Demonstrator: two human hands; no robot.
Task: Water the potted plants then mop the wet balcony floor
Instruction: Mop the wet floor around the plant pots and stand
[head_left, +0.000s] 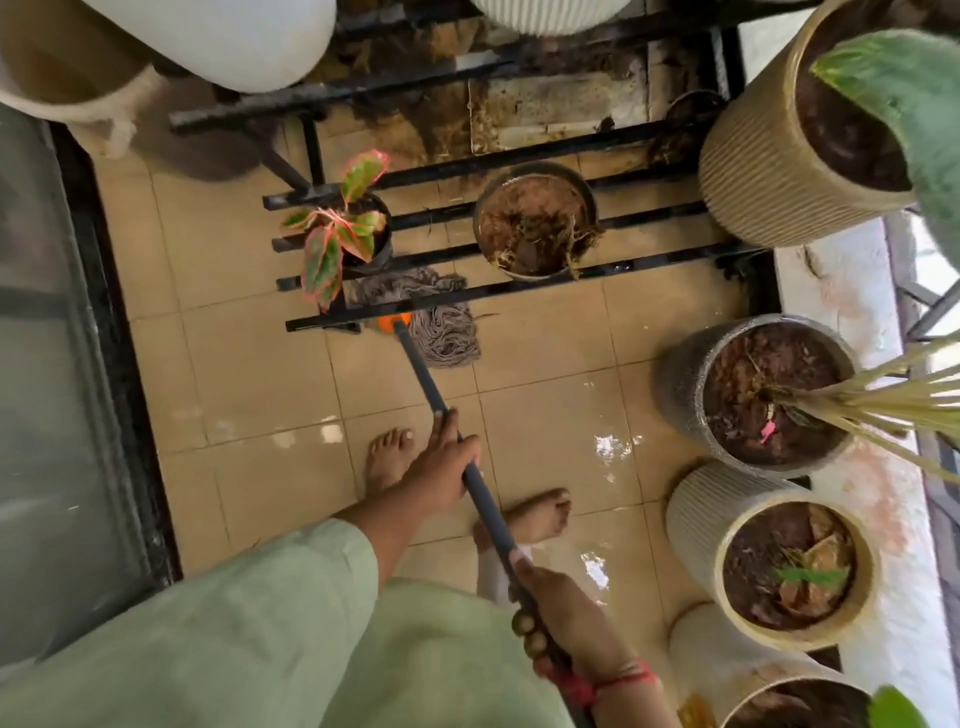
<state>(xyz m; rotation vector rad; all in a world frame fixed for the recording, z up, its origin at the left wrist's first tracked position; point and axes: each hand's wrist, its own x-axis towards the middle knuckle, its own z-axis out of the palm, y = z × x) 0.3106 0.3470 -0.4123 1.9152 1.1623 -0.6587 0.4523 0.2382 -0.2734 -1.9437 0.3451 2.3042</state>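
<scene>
Tiled floor is carrying the mop head at 12 o'clock from the bare feet, dark pot at 2, ribbed pot at 4.

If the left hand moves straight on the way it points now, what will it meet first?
The left hand points along the mop handle; it would probably first meet the orange mop socket, just at the black rack's front bar. Depth is unclear.
</scene>
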